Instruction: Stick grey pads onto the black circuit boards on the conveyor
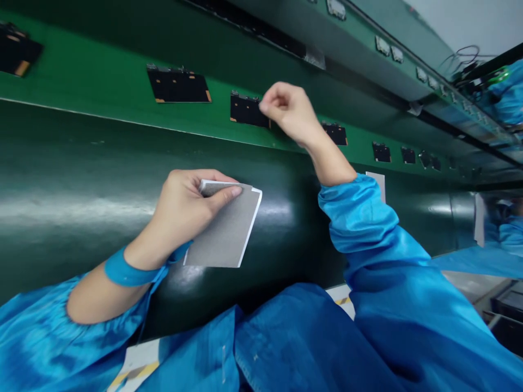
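Observation:
My left hand (186, 209) grips a stack of thin grey sheets with white edges (229, 231), thumb pressed on its top, held over the dark green bench surface (61, 201). My right hand (288, 111) reaches up to the green conveyor belt (102, 81), fingers pinched together at the right edge of a small black circuit board (247, 109) lying on the belt. Whether the fingers hold anything is hidden. Both arms wear blue sleeves.
More black boards ride the belt: one to the left (178, 85), one at the far left (16, 51), several trailing off to the right (381, 152). An upper green rail carries small white parts (382, 45). Another person's blue sleeve (509, 234) shows at the right.

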A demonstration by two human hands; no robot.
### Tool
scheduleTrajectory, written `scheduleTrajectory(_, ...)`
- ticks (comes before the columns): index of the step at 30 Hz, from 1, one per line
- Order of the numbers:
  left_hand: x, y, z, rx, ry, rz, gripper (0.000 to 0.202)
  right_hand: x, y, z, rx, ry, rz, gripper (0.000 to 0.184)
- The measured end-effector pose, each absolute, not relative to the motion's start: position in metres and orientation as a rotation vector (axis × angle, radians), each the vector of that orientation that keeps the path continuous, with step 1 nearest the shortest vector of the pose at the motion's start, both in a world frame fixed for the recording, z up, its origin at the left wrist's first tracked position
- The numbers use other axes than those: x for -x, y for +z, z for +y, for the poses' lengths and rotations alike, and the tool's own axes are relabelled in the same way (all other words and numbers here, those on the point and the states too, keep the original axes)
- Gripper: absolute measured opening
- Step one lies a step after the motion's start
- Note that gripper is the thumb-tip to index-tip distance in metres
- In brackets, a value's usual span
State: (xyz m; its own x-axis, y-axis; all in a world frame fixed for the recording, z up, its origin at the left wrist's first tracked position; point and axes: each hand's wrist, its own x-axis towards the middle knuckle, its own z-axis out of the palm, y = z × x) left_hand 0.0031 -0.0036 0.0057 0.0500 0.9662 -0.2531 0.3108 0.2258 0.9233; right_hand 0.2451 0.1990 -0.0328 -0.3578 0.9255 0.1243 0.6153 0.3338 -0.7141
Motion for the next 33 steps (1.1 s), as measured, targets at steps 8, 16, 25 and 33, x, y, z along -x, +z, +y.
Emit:
scheduleTrajectory(8, -0.004, 0.007, -0.005, -1.254, 0.796, 1.462, 0.019, -0.201, -0.034, 0.197, 1.334, 0.951, -2.265, 0.032)
scheduleTrajectory(16, -0.005, 0.006, -0.004, -1.251, 0.817, 1.426, 0.015, -0.215, -0.032, 0.197, 1.374, 0.895, -2.312, 0.027)
scheduleTrajectory(25, -0.004, 0.003, -0.005, -1.271, 0.782, 1.450, 0.016, -0.226, -0.022, 0.196, 1.461, 0.855, -2.366, 0.031)
scheduleTrajectory(33, -0.005, 0.005, -0.005, -1.268, 0.792, 1.474, 0.016, -0.226, -0.012, 0.189, 1.687, 0.585, -2.500, 0.027)
